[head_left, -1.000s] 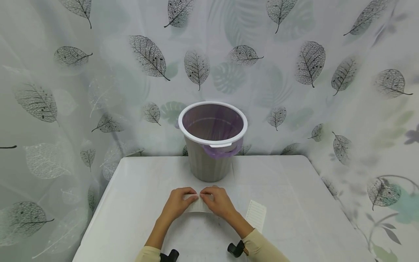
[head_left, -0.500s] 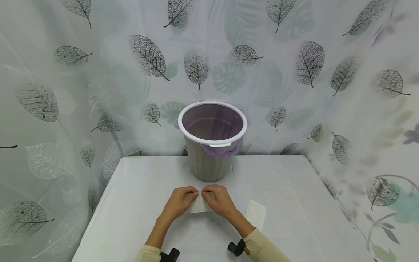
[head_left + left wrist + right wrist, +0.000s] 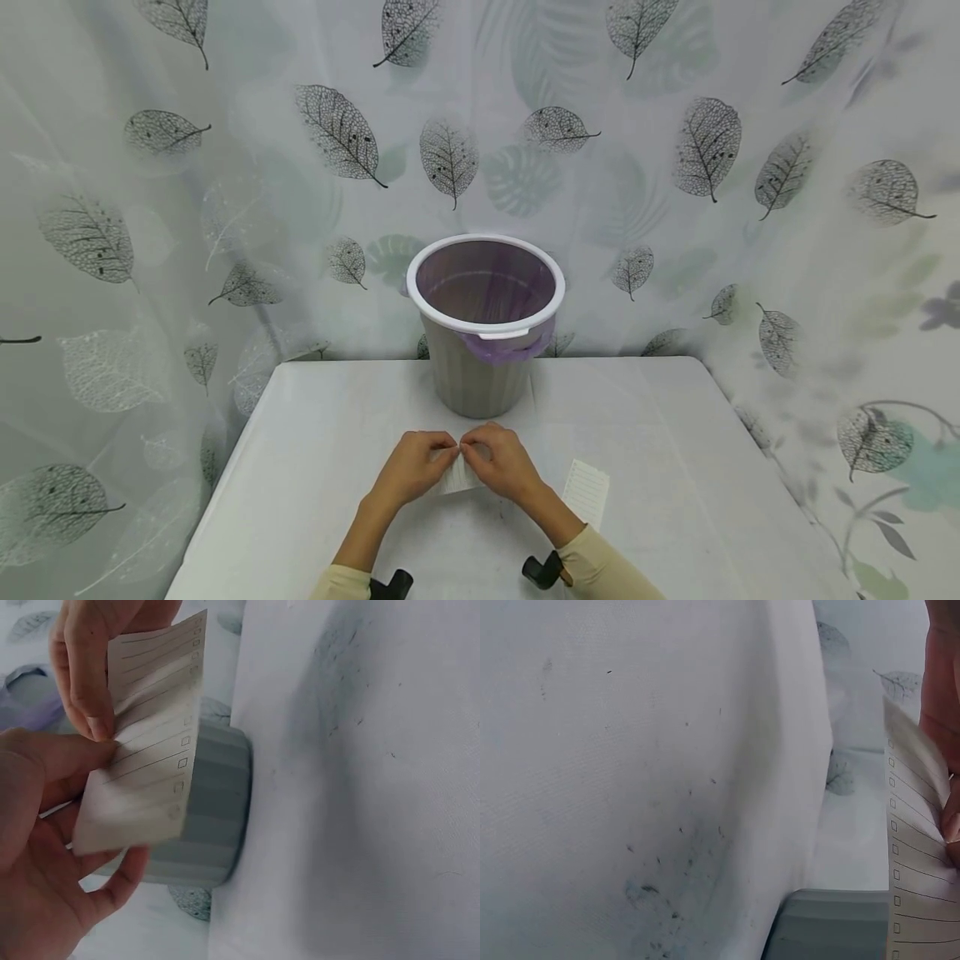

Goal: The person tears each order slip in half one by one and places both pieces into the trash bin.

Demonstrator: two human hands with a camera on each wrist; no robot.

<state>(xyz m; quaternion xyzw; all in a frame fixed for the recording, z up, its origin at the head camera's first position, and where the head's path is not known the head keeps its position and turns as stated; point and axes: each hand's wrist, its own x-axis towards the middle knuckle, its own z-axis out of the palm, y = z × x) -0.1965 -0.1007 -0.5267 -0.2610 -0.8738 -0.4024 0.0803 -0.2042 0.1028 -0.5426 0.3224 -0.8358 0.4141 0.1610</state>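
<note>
Both hands meet in front of the bin, with a lined sheet of paper (image 3: 459, 478) between them. Down one edge of this sheet (image 3: 154, 742) runs a column of small checkboxes, seen in the left wrist view. My left hand (image 3: 417, 467) pinches the sheet between thumb and fingers near its middle. Right beside those fingertips, my right hand (image 3: 501, 460) pinches it too. The paper is bent and held above the table, its checkbox edge (image 3: 894, 847) facing the right wrist camera. The fingers cover part of the sheet's upper edge in the head view.
A grey bin (image 3: 480, 375) with a white rim and purple liner stands upright at the table's back. Another lined sheet (image 3: 587, 493) lies flat beside my right forearm. The white table (image 3: 675, 467) has dark specks near the front. Leaf-patterned curtains hang behind and at both sides.
The fingertips stay close together on the sheet. Its lower part has tilted, and it looks narrower between the hands than half a second ago. The bin and the other sheet stay put.
</note>
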